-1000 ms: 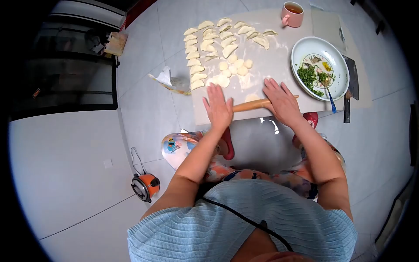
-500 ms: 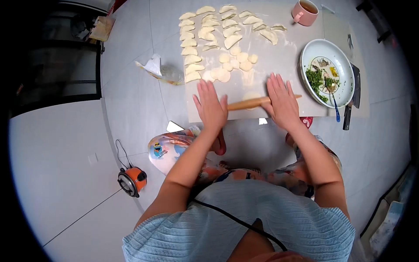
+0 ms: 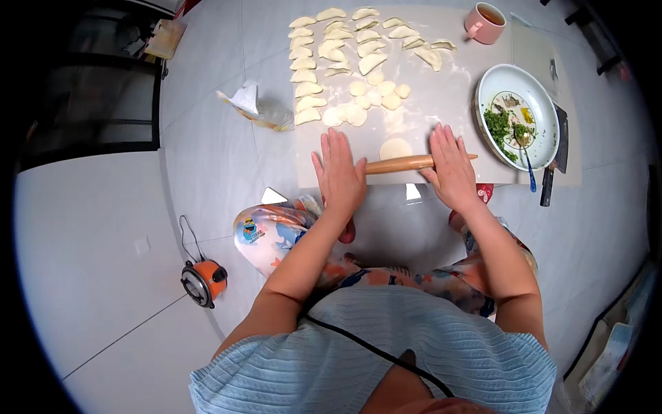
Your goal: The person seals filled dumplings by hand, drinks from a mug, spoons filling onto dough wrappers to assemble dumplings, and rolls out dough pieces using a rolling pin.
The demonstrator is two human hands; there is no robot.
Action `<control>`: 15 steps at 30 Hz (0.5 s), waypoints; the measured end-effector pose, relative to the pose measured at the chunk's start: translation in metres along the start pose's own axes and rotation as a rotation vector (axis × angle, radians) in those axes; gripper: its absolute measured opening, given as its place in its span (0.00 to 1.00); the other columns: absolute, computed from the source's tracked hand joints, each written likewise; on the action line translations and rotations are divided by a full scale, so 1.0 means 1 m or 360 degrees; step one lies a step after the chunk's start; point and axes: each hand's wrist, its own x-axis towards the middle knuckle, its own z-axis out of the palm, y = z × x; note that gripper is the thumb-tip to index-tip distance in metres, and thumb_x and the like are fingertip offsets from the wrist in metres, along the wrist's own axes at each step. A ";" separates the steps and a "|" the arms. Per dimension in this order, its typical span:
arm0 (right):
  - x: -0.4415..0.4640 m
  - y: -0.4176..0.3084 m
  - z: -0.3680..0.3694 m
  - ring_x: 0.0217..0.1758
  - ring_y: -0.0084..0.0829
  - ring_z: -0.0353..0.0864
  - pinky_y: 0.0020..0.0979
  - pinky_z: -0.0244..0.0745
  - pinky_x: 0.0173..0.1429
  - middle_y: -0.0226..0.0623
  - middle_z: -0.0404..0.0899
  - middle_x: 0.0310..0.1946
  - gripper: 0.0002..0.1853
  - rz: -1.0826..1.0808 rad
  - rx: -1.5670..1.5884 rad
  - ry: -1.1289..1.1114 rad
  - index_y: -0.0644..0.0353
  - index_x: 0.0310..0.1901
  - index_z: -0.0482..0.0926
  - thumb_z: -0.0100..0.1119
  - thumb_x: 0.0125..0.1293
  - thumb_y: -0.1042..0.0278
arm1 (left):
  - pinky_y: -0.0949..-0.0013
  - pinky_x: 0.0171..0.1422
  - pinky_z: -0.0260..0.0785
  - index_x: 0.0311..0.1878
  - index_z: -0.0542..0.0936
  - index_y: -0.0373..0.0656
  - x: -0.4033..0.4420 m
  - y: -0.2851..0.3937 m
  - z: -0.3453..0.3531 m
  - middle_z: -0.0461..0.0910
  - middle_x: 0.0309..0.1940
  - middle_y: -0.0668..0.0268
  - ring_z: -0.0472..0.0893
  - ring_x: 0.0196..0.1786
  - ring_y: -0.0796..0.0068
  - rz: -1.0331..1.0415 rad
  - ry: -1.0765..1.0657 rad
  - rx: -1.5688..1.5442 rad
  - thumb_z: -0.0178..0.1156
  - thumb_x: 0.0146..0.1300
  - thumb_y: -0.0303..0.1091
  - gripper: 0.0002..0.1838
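Observation:
A wooden rolling pin (image 3: 400,165) lies across the near edge of the floured board (image 3: 441,96). My left hand (image 3: 340,172) rests flat over its left end, fingers straight and pointing away from me. Over the right part of the pin lies my right hand (image 3: 452,169), also flat and open, with the pin's tapered tip showing past it. Just beyond the pin, between the hands, is a thin round dough wrapper (image 3: 396,148); the pin covers its near edge. Small flattened dough pieces (image 3: 374,98) and overlapping dough rounds (image 3: 344,115) lie farther up the board.
Several rows of folded dumplings (image 3: 301,63) fill the board's far left. At right stand a white bowl (image 3: 485,131) with chopped greens and a spoon (image 3: 529,169), a knife (image 3: 547,186) beside it, and a pink mug (image 3: 485,31). A plastic bag (image 3: 252,107) sits left of the board.
Both hands have drawn slightly toward me with the rolling pin. More of the round wrapper now shows beyond the pin. The view has shifted a little.

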 end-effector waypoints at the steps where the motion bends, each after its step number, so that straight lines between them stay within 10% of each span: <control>1: 0.007 -0.004 0.000 0.80 0.43 0.47 0.47 0.44 0.79 0.47 0.53 0.75 0.40 -0.0064 0.0016 0.0017 0.67 0.71 0.57 0.60 0.64 0.54 | 0.41 0.78 0.35 0.74 0.54 0.33 0.001 -0.008 0.007 0.47 0.77 0.50 0.45 0.80 0.52 -0.0012 0.0002 0.0013 0.54 0.68 0.45 0.38; 6: 0.069 -0.002 0.006 0.80 0.38 0.48 0.44 0.43 0.80 0.44 0.53 0.75 0.39 -0.0078 -0.0087 0.0232 0.67 0.71 0.58 0.56 0.66 0.51 | 0.42 0.79 0.33 0.75 0.52 0.33 0.066 -0.030 0.028 0.43 0.78 0.50 0.42 0.80 0.53 -0.0416 0.0317 -0.0066 0.52 0.69 0.46 0.39; 15: 0.028 0.029 0.014 0.81 0.44 0.43 0.50 0.38 0.80 0.47 0.48 0.77 0.39 0.0053 -0.0083 0.0157 0.66 0.73 0.53 0.53 0.68 0.51 | 0.41 0.79 0.34 0.73 0.57 0.32 0.049 0.012 0.001 0.45 0.78 0.51 0.42 0.80 0.53 -0.0027 0.0093 -0.0125 0.56 0.67 0.42 0.37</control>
